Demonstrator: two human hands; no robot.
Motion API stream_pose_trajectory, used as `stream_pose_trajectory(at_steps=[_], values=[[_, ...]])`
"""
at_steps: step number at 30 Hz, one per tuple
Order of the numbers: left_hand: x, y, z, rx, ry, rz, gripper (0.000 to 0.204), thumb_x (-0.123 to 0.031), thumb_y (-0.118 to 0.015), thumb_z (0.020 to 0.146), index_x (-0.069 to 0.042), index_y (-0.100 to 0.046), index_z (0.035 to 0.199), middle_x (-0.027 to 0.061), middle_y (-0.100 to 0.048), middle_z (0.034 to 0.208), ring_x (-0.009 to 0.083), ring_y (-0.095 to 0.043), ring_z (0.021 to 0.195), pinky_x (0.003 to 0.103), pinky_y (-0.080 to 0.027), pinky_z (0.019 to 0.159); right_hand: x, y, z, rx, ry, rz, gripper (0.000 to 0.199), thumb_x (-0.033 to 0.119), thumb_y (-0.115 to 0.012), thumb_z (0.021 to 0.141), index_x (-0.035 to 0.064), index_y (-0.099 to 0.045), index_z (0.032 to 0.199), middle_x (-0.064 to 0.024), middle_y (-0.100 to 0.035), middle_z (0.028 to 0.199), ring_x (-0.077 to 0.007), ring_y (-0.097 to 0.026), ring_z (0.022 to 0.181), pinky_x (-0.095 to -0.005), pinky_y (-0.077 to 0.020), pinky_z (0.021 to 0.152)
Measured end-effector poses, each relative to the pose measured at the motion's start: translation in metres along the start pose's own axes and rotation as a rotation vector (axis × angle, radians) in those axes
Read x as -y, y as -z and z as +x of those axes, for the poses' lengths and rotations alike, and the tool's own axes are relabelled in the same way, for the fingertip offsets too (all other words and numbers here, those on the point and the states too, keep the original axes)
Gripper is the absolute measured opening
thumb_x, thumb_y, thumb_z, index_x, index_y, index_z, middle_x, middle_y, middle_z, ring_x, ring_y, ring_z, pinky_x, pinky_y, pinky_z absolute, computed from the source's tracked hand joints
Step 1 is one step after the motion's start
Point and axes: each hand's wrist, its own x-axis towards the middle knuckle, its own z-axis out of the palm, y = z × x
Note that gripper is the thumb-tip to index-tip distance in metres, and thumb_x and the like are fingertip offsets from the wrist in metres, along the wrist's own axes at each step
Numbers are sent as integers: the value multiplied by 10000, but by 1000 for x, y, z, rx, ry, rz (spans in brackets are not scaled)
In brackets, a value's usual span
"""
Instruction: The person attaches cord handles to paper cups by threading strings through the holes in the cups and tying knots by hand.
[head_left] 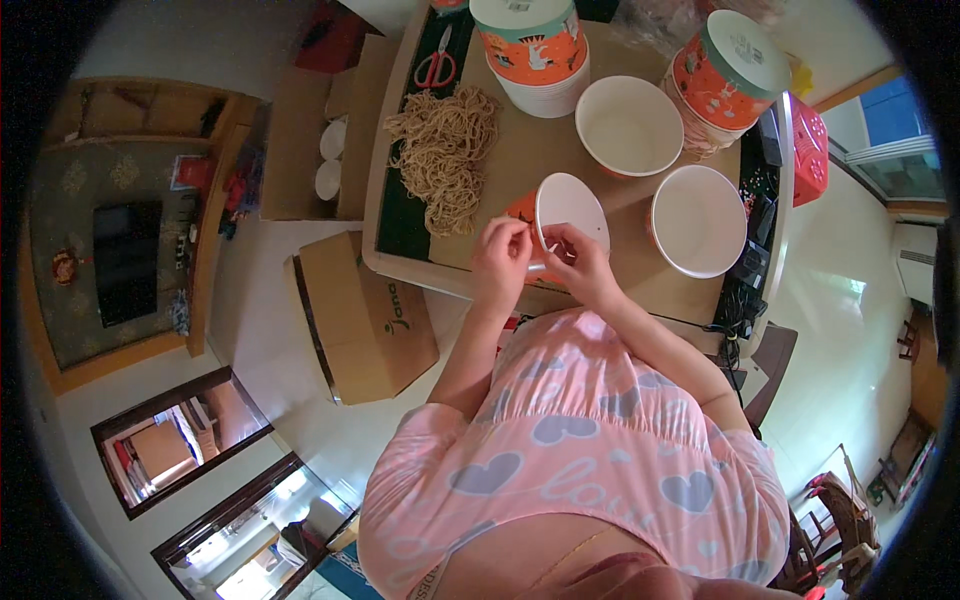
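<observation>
Brown cardboard box (365,318) lies left of centre; a second open box (315,140) sits upper left; dark flat screen (126,260) at far left

- From my feed I see a pink top (590,440) with short sleeves, made of thin, soft fabric.
- It is printed with grey-lilac hearts and pale looping script I leave unread.
- A gathered seam runs across the top.
- Both forearms are bare; the left hand (500,262) and right hand (578,262) show no rings or watch I can make out.
</observation>
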Motion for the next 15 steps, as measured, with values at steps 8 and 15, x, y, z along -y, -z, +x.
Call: stream_pose_trajectory(at_steps=[8,15], values=[[65,-3,22,-80,431,-155,256,-154,-563,892,-4,-594,1098,125,-662,917,207,-637,811,308,-488,745,-4,-11,-3,174,23,-171,270,76,-564,888,-20,-557,1140,-70,-621,899,-98,-556,764,-247,-475,702],[90,4,22,-71,627,-268,449,-398,-436,952,-51,-573,1201,115,-610,1150,226,-574,1045,315,-422,906,2,1,4,134,41,-91,332,12,-464,914,21,-528,1240,-33,-607,887,-102,-522,738,-247,-463,714]])
